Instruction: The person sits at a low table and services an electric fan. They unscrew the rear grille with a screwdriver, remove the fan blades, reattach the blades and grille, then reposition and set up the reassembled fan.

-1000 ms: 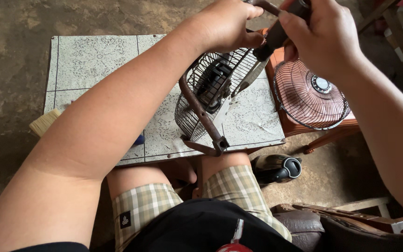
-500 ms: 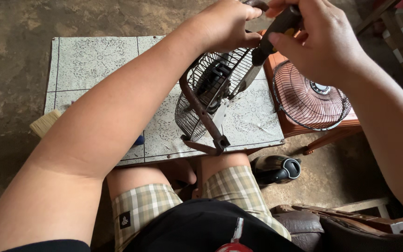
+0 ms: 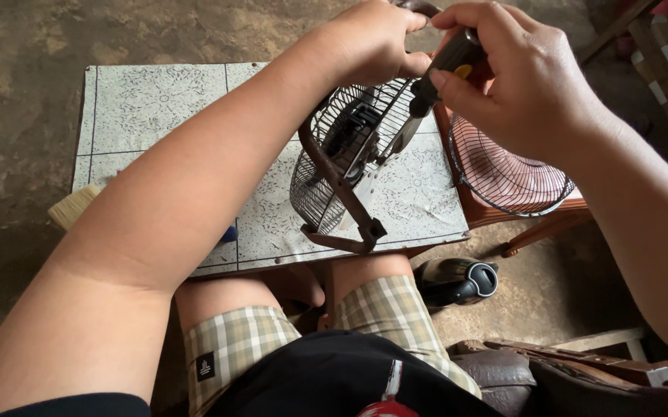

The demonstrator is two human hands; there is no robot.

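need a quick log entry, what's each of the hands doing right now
Left hand: closed on the top of the fan cage.
Right hand: closed on the screwdriver.

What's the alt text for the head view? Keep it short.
Seen from above, a seated person's right hand drives a black-handled screwdriver into the back of a small wire-caged fan, which the left hand steadies at the top. The fan stands on a patterned tile slab; a detached pink fan grille lies to the right.

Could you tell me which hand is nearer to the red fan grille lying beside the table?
Right. The right hand holds a screwdriver just above the red grille; the left hand grips the fan cage farther left.
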